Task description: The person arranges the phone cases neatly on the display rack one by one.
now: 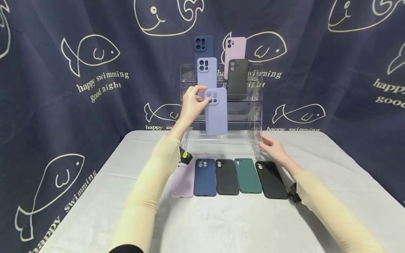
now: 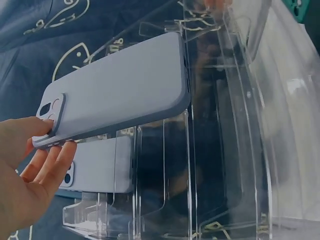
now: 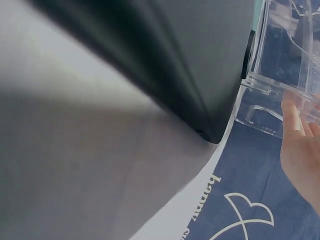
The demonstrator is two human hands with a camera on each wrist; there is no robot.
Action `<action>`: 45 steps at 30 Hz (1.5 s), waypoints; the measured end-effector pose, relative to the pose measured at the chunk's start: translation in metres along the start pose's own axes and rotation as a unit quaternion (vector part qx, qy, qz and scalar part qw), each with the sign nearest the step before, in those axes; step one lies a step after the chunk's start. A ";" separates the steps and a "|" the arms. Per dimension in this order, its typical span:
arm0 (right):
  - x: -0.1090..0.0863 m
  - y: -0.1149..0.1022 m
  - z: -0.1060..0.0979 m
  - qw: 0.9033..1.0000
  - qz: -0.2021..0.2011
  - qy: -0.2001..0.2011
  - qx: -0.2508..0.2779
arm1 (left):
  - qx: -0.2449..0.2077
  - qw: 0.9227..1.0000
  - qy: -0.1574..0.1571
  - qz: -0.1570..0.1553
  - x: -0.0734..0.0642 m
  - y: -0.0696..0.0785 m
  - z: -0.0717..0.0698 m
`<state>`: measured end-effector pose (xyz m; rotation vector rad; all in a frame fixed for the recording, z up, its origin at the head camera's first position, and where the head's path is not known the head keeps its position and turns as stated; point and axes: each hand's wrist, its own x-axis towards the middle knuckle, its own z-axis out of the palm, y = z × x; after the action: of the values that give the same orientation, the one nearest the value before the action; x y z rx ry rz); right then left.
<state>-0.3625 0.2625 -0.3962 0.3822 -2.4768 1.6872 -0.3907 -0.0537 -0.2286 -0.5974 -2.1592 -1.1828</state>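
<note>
My left hand (image 1: 193,103) pinches a lavender phone case (image 1: 216,116) at its camera-cutout corner, thumb on the outer face and fingers at the edge. The left wrist view shows this case (image 2: 120,80) tilted, in front of the clear tiered display stand (image 1: 221,142). A second lavender case (image 1: 207,75) stands on a tier behind it. At the stand's lower right side, my right hand (image 1: 274,150) touches the clear side panel with its fingertips. In the right wrist view, the right hand (image 3: 302,150) is partly cut off by the frame edge.
Higher on the stand are a dark blue case (image 1: 204,52), a pink case (image 1: 236,51) and a black case (image 1: 238,82). Before the stand lie pink (image 1: 182,182), blue (image 1: 205,179), black (image 1: 227,179), green (image 1: 248,177) and another black case (image 1: 272,182) on the white-covered table (image 1: 240,225).
</note>
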 end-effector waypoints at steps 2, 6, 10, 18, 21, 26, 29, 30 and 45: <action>-0.002 0.000 -0.001 1.000 0.002 0.001 0.000 | 0.003 1.000 0.003 0.002 0.008 0.002 0.005; -0.005 -0.001 -0.002 1.000 0.006 -0.004 -0.005 | 0.011 1.000 0.010 0.008 0.022 0.005 0.015; -0.008 0.000 -0.002 1.000 0.012 -0.005 -0.012 | 0.013 1.000 0.020 0.012 0.033 0.010 0.026; -0.012 0.001 0.000 1.000 0.025 -0.007 -0.011 | 0.021 0.998 0.052 0.017 0.048 0.019 0.048; -0.013 0.001 -0.001 1.000 0.029 -0.006 -0.008 | 0.015 0.997 0.068 0.015 0.053 0.019 0.056; -0.013 0.000 -0.003 1.000 0.028 -0.001 -0.011 | 0.003 0.996 0.085 0.006 0.056 0.013 0.070; -0.013 0.001 -0.001 1.000 0.026 0.000 -0.007 | -0.003 0.996 0.087 -0.003 0.056 0.007 0.076; -0.013 0.001 0.000 1.000 0.026 0.000 -0.005 | -0.004 0.996 0.088 -0.005 0.055 0.005 0.079; -0.002 0.001 0.002 0.999 0.032 0.012 -0.013 | 0.005 0.999 0.016 -0.028 0.054 -0.012 0.103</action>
<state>-0.3602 0.2611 -0.3982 0.2826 -2.5168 1.6717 -0.4670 0.0344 -0.2426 -0.5124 -2.1670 -1.2025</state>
